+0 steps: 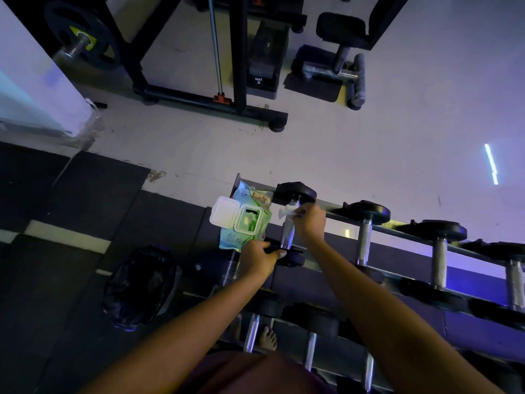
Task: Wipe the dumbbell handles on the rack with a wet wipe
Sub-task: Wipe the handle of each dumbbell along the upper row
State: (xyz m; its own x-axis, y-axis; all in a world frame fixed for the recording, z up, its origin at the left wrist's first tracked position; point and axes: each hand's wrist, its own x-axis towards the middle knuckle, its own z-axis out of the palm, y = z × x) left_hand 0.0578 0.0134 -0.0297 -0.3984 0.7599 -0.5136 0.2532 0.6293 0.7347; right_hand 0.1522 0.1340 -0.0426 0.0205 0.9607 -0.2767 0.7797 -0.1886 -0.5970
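Gripping the near black round end [289, 258] of the leftmost dumbbell on the dark metal rack [403, 224], my left hand [260, 258] curls its fingers over it. Just beyond, my right hand [309, 223] pinches a crumpled white wet wipe [285, 213] against the far part of the silver knurled handle [287, 236]. Beside them lies a green-and-blue wipes pack [244, 220], its white lid flipped open.

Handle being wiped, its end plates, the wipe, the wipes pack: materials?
Handle: bare metal, likely chromed steel; it shines and catches the light. Plates: black and dull, rubber or coated iron; the look leaves it open. Wipe: thin white sheet, crumpled, fabric-like. Pack: soft printed plastic film, wrinkled; its lid looks like rigid white plastic, flipped open.
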